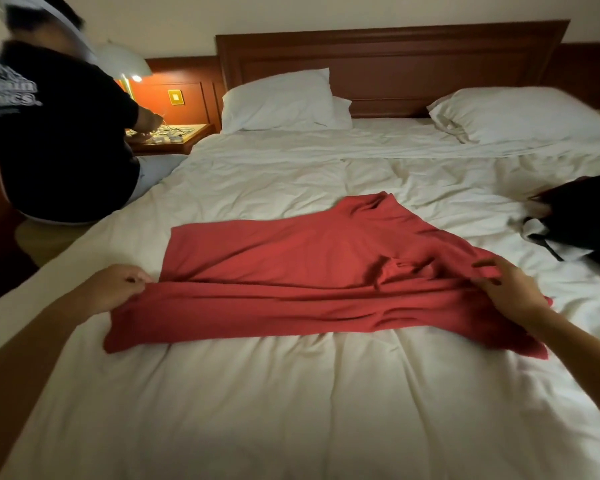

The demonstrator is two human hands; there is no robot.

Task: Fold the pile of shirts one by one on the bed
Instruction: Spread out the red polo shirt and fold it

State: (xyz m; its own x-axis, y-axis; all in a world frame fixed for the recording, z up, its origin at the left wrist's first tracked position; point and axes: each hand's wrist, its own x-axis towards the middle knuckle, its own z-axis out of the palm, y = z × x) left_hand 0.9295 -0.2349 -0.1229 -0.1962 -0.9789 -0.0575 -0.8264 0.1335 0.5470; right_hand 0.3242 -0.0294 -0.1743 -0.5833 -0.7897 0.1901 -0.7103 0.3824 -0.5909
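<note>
Wall: plain cream-painted wall above the bed head.
Headboard: dark reddish-brown panelled wooden headboard, running on as lower wood panelling to either side.
Bed: wide bed with a crumpled white sheet.
Pillows: two plump white pillows, one left, one right, lying against the headboard.
Bedside table: small wooden bedside table at the bed's left, with tangled cables on top.
Light: lit lamp with a pale dome shade over that table, casting a warm orange glow on the panelling.
Switch: square brass-coloured wall plate beside the lamp.
</note>
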